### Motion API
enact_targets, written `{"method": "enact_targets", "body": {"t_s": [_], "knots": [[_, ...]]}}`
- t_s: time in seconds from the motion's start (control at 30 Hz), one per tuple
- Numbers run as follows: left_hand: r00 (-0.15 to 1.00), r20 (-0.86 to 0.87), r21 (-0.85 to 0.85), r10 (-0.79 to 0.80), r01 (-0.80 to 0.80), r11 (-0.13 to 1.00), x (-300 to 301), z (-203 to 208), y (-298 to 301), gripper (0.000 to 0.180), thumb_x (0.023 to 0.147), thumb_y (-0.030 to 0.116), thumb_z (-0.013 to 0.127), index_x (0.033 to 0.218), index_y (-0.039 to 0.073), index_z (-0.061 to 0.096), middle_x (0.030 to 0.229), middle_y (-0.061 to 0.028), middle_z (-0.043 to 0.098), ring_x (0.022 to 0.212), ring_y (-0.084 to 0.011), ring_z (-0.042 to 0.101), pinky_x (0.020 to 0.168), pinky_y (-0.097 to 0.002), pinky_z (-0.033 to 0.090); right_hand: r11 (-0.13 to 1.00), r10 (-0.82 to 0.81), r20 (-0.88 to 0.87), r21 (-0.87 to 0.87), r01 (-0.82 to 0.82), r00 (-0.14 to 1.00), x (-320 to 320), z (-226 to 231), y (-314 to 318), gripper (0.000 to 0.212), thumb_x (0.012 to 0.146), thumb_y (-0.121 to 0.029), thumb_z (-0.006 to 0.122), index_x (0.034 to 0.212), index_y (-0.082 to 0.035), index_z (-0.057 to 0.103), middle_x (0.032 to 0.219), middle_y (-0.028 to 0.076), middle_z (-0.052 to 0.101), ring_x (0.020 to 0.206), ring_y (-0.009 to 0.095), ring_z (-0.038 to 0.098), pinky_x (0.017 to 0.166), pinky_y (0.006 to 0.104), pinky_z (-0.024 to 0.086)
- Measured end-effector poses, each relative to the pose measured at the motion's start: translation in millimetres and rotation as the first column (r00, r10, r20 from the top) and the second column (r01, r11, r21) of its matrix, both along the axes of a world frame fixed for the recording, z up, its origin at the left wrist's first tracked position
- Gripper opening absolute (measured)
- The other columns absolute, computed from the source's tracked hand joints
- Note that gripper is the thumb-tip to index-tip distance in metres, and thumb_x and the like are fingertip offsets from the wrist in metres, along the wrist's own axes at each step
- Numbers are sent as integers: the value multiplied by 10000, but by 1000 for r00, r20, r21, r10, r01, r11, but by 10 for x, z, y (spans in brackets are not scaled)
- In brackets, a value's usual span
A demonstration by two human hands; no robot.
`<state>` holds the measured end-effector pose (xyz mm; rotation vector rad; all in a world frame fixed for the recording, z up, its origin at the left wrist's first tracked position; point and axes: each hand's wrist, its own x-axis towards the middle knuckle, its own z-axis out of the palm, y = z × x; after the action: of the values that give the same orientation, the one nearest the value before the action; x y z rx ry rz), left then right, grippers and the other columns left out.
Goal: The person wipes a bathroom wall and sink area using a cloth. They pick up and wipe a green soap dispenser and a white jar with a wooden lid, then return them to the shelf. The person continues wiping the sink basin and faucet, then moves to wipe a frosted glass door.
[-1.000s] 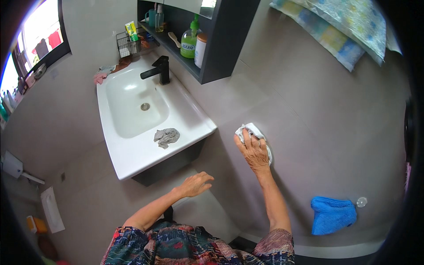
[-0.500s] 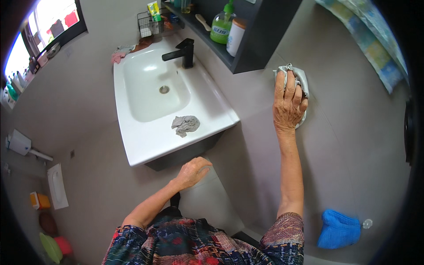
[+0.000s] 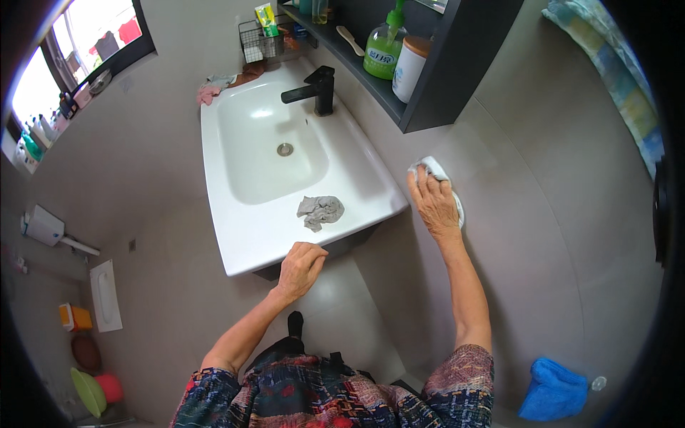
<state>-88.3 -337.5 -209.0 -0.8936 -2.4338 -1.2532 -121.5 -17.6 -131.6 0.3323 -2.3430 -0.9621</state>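
My right hand (image 3: 437, 205) presses a white cloth (image 3: 432, 165) against the grey wall, below the dark shelf and to the right of the sink. Part of the cloth shows past my fingertips and along the hand's right side; the rest is under my palm. My left hand (image 3: 300, 271) hangs just off the near edge of the white sink (image 3: 239, 246), its fingers curled in and nothing seen in them. A crumpled grey cloth (image 3: 320, 211) lies on the sink's near rim, a little beyond my left hand.
A black faucet (image 3: 314, 91) stands at the basin's right. Above it, the dark shelf (image 3: 446, 78) holds a green pump bottle (image 3: 384, 53), a white jar (image 3: 412, 70) and a brush (image 3: 349, 41). A blue towel (image 3: 553, 390) hangs lower right; a patterned curtain (image 3: 617, 71) hangs upper right.
My right hand has moved the white cloth down and left along the wall, nearer the sink. My left hand is slightly higher, close to the sink edge. The view has shifted a little.
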Motion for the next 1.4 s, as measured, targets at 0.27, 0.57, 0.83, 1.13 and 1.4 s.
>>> {"method": "enact_targets", "body": {"t_s": [0.27,0.57,0.83,1.13,1.4], "knots": [[999,-38,31,15,-14,999,-393,-11,-175,84,768,18,645,849,40,649,876,-70,621,884,-266,568,757,-368,474,990,139,400,-87,-113,906,92,-303,113,30,816,-155,548,830,-147,573,856,-16,594,918,150,530,800,326,385],[999,1,-5,45,-45,999,-641,-63,-403,92,777,13,635,861,46,656,874,-81,624,895,-277,567,771,-371,471,983,-95,857,0,184,506,437,-296,21,235,730,-251,661,965,-261,660,922,-40,672,984,151,582,805,344,398],[988,7,23,152,-153,988,-767,-165,-126,234,746,44,658,977,60,629,1015,-95,588,980,-295,533,845,-392,448,417,318,500,-837,355,806,-113,-237,-119,474,792,-304,560,1232,-132,519,1161,164,592,1071,332,558,915,438,432],[957,25,28,289,-290,957,-642,-346,42,456,739,30,653,1177,52,528,1186,-163,474,1100,-362,444,924,-432,399,772,47,296,-617,153,954,-745,-1002,-648,274,802,-185,543,1071,-140,557,991,87,562,886,296,544,677,467,438],[952,-11,19,305,-305,952,-868,-240,242,483,737,70,673,1194,50,519,1208,-149,483,1117,-340,444,937,-433,393,842,250,742,-484,240,622,-468,-555,-536,339,787,-127,589,1121,-180,568,1084,110,546,978,323,520,770,468,458]]}}
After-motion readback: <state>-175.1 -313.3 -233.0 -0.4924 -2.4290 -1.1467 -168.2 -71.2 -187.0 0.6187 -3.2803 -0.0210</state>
